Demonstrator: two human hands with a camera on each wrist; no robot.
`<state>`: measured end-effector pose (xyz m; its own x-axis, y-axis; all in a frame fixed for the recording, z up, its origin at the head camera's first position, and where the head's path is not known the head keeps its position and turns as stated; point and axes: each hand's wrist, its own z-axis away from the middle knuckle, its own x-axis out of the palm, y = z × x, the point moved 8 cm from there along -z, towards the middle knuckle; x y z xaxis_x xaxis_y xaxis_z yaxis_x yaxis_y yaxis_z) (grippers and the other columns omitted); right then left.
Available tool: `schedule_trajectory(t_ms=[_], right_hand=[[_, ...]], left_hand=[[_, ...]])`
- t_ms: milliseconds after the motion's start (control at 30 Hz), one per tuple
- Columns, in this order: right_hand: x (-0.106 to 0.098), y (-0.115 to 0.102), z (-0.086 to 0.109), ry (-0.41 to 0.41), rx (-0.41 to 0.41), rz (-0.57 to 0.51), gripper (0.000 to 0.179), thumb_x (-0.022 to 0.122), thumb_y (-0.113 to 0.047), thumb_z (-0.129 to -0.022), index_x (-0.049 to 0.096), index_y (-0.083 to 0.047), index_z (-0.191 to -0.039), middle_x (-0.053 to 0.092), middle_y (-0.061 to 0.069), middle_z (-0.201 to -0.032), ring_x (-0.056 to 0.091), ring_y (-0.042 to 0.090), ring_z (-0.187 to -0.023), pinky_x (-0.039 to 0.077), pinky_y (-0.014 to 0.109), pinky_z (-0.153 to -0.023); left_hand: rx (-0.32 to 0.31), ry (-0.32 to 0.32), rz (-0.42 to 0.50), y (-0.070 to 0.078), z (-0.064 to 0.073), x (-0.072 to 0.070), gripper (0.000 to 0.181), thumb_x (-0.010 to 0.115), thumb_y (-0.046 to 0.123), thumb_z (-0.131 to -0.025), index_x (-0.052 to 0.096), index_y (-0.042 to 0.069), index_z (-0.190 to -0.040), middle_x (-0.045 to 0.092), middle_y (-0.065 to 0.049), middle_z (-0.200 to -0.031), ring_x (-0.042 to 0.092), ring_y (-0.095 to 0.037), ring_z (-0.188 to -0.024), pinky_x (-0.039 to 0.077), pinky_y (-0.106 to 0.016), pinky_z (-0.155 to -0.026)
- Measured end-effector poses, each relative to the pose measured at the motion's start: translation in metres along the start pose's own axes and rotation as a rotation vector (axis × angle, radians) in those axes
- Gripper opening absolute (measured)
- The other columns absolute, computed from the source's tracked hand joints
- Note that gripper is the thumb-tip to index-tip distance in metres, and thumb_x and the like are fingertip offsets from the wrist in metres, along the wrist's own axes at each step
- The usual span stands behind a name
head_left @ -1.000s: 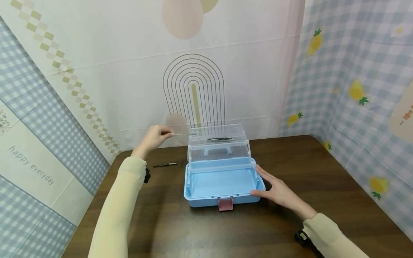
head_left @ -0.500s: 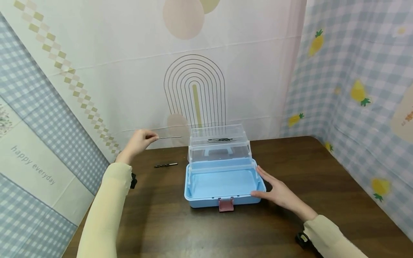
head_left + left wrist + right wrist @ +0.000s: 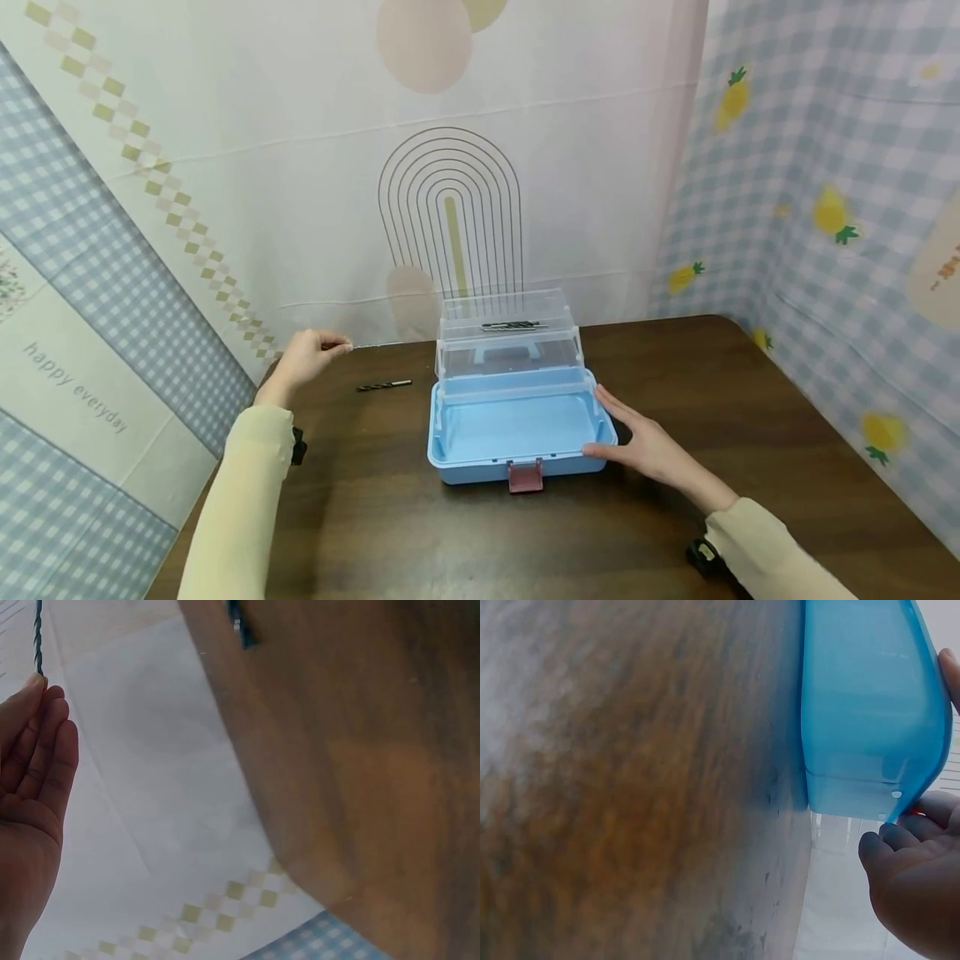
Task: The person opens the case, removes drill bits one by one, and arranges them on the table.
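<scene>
In the head view a blue box (image 3: 517,425) sits on the brown table (image 3: 450,542), its floor in plain sight and a dark pink clasp (image 3: 525,477) hanging at its front; clear trays (image 3: 468,329) rise at its back, and several drill bits (image 3: 513,326) lie together in an upper one; the left hand (image 3: 306,360) pinches a slim bit (image 3: 38,645), left of the box and well apart from it, faint against the table's back edge; a darker loose bit (image 3: 385,385) lies between that hand and the box; the right hand (image 3: 641,446) rests on the box's right end, thumb and forefinger spread apart on the rim; printed cloths (image 3: 600,167) hang beyond. In the left wrist view thumb and fingertip clamp the bit's twisted shaft, the other fingers lying together; part of the loose bit shows near the upper edge; in the right wrist view fingertips touch the box's rim at a corner, hiding part of it.
</scene>
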<state>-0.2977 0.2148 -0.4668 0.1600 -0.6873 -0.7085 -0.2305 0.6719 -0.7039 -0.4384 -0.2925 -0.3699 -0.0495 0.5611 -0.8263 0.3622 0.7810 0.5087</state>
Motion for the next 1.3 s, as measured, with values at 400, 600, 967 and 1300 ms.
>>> schedule_trajectory(t_ms=[400, 600, 967, 1300], right_hand=[[-0.001, -0.001, -0.001, -0.006, 0.001, -0.008, 0.099, 0.074, -0.058, -0.086, 0.02, -0.024, -0.162, 0.015, 0.006, -0.167, 0.022, 0.045, -0.148, 0.028, 0.073, -0.107], [0.0, 0.0, 0.0, -0.008, 0.014, 0.005, 0.1, 0.074, -0.06, -0.085, 0.021, -0.024, -0.162, 0.016, 0.007, -0.167, 0.023, 0.045, -0.147, 0.029, 0.073, -0.106], [0.001, 0.002, 0.0, -0.013, 0.026, 0.009, 0.101, 0.074, -0.06, -0.085, 0.021, -0.024, -0.162, 0.016, 0.009, -0.167, 0.023, 0.045, -0.147, 0.028, 0.073, -0.106], [0.0, 0.0, -0.002, -0.012, 0.002, 0.014, 0.1, 0.074, -0.059, -0.085, 0.021, -0.024, -0.162, 0.016, 0.008, -0.167, 0.022, 0.044, -0.148, 0.03, 0.071, -0.107]], left_hand=[[-0.047, -0.088, 0.029, -0.029, 0.016, 0.032, 0.027, 0.066, 0.021, -0.1, 0.075, -0.001, -0.114, 0.072, -0.018, -0.113, 0.067, -0.036, -0.106, 0.054, -0.052, -0.09], [-0.011, -0.139, 0.002, -0.031, 0.022, 0.048, 0.023, 0.068, 0.016, -0.098, 0.075, -0.002, -0.111, 0.074, -0.015, -0.106, 0.07, -0.033, -0.098, 0.057, -0.048, -0.084], [-0.019, -0.156, -0.016, -0.038, 0.033, 0.062, 0.02, 0.07, 0.015, -0.096, 0.077, -0.001, -0.105, 0.075, -0.013, -0.101, 0.07, -0.032, -0.096, 0.056, -0.049, -0.084], [-0.004, -0.161, -0.034, -0.043, 0.038, 0.068, 0.011, 0.072, 0.012, -0.094, 0.079, 0.004, -0.097, 0.076, -0.01, -0.096, 0.07, -0.031, -0.095, 0.055, -0.049, -0.085]])
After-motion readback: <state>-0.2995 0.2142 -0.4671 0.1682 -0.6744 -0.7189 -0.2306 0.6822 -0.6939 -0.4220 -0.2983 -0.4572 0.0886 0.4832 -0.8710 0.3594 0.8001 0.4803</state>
